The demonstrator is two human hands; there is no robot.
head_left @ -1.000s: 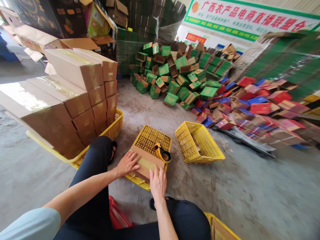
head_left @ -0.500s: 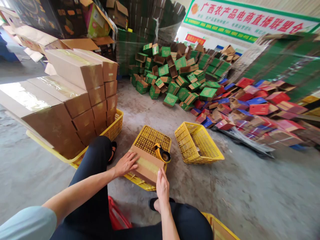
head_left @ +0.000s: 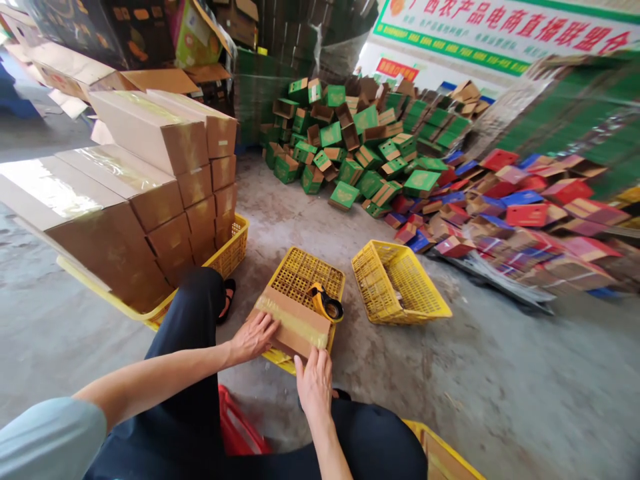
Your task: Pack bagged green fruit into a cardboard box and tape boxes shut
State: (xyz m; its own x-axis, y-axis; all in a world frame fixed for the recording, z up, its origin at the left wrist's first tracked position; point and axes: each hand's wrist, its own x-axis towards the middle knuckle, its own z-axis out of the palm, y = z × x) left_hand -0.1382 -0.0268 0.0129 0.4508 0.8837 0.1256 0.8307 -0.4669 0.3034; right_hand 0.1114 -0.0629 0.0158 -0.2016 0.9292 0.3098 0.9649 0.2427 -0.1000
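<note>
A taped cardboard box (head_left: 295,325) lies flat on an upturned yellow plastic crate (head_left: 306,268) in front of me. My left hand (head_left: 254,335) rests on the box's near left part, its fingers stretched over the top. At the near right end, my right hand (head_left: 315,380) lays its fingertips on the top edge, with the thumb apart. Clear yellowish tape runs along the box's top. Just behind the right end of the box sits a yellow and black tape dispenser (head_left: 326,302) on the crate.
Stacked cardboard boxes (head_left: 145,180) fill a yellow basket at left. Another yellow basket (head_left: 400,283) stands to the right. Green cartons (head_left: 345,153) and red and blue cartons (head_left: 525,215) lie heaped behind. A red object (head_left: 240,427) is between my legs.
My right hand turned along the box's right end, then came back with its fingers on the top edge. The left hand stayed on the box, shifting slightly. The view tilted a little.
</note>
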